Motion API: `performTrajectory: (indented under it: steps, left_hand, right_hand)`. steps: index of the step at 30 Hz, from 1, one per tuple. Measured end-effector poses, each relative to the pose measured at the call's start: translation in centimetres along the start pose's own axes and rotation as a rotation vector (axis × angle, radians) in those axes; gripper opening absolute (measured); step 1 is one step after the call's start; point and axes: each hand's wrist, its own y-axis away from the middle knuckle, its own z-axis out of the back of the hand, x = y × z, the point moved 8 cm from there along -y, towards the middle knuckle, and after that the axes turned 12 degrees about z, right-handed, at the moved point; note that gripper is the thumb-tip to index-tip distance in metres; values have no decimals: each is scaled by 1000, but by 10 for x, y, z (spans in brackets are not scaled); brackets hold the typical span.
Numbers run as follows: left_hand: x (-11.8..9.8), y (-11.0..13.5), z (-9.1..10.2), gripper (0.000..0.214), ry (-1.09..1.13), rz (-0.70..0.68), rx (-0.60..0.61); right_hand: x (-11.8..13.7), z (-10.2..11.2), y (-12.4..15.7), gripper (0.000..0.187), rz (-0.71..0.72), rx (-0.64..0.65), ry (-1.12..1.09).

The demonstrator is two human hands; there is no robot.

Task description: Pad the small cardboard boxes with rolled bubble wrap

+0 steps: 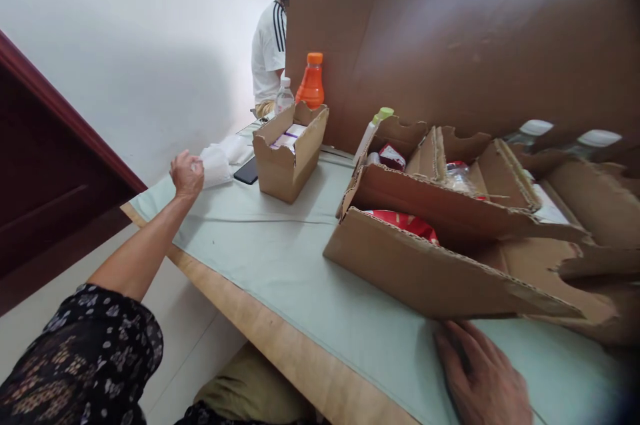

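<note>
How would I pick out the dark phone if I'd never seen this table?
On the table, covered in pale green cloth, find the small cardboard box standing apart at the left. The phone lies between that box and the white plastic by the left hand. Unlike both, it is flat and black.

No lettering, number or brand can be read. The red packet point(403, 224) in the cardboard box point(425, 272) shows pale marks too unclear to decipher; three black stripes mark the white shirt's point(264, 55) shoulder.
</note>
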Motion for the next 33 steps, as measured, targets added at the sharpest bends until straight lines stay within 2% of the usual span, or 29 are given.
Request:
performTrajectory:
  steps: [2,4,6,7,9,11,12,14,16,18,19,20,21,23,25,27,29,31,33]
  left_hand:
    - [-7,21,22,25,48,-26,-51]
    - [-14,55,41,23,131,-36,-84]
    - [-17,99,49,16,278,-5,-25]
    - [-20,124,46,18,308,12,44]
    - [-21,178,22,23,444,178,351]
    - [-36,232,2,23,400,220,593]
    - [-48,256,-5,20,335,185,693]
    - [-81,294,-14,13,217,26,814]
    - [-120,323,-17,8,183,-173,876]
    - [-157,348,-16,9,221,-330,950]
    - [-172,359,-16,10,252,-371,991]
    - [-184,366,-14,9,287,-377,1020]
    - [-192,368,-13,9,325,-349,1021]
    - [-200,357,-8,7,426,-230,921]
    - [-194,336,-4,5,532,-91,781]
    - [-179,316,-10,2,605,16,732]
    - [-154,303,-22,5,601,107,752]
    - [-124,295,-32,10,510,159,757]
    - [-94,295,-40,18,345,167,746]
  right_hand:
    - [1,1,-1,50,16,-7,2]
    - [3,1,-5,52,33,-11,-7]
    - [7,3,-8,53,41,-22,-47]
    - [10,8,-9,53,29,-41,-77]
    - [19,24,-7,48,-17,-107,-154]
    - [37,48,-1,38,-40,-184,-269]
    - [51,61,2,34,-31,-208,-345]
    - [86,82,5,35,19,-214,-533]
    - [122,92,4,59,68,-166,-712]
    - [151,90,-1,86,89,-107,-855]
    - [158,85,-3,87,68,-94,-903]
    - [161,79,-3,77,22,-92,-935]
    - [159,71,-2,60,-39,-89,-955]
    - [148,57,5,27,-154,-45,-998]
    - [135,52,16,21,-208,43,-1059]
    - [117,62,26,21,-208,132,-1089]
    - [95,79,33,20,-194,184,-1047]
    - [71,94,34,21,-179,203,-970]
    - [48,97,30,24,-185,203,-884]
